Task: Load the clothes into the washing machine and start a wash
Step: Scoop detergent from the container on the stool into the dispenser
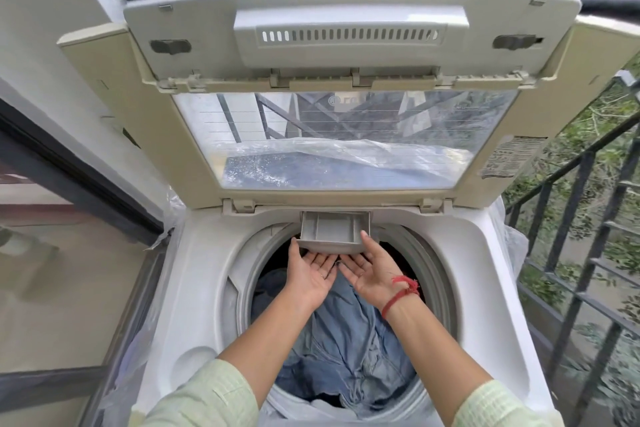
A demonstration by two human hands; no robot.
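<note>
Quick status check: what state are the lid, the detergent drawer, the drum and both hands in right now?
Lid: open, folded up and back.
Detergent drawer: pulled out over the drum, looks empty.
Drum: loaded with clothes.
Left hand: palm up, fingers straight under the drawer, touching it.
Right hand: palm up, fingers straight under the drawer, thumb at its right edge.

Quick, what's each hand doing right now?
Left hand: open, palm up, fingers under the drawer, thumb at its side.
Right hand: open, palm up, fingers under the drawer too.
</note>
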